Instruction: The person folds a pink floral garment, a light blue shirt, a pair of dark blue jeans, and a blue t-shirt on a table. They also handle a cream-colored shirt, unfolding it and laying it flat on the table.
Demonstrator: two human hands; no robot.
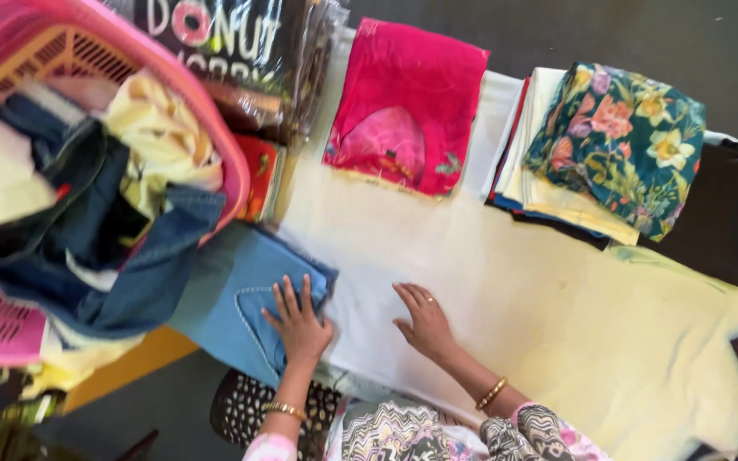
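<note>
On the pale cream cloth (506, 282), your left hand (299, 320) lies flat, fingers spread, on the folded light-blue denim garment (237, 294) (gripping nothing), just beside the pink plastic laundry basket (215, 128); your right hand (424, 320) rests open on bare cloth nearby.

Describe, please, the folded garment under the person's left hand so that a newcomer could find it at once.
Start at the pink laundry basket heaped with clothes on the left. Just below its rim, on the white cloth, lies a folded light-blue garment with the left hand flat on it. Unlike the magenta piece and the floral stack, it is plain blue.
</note>
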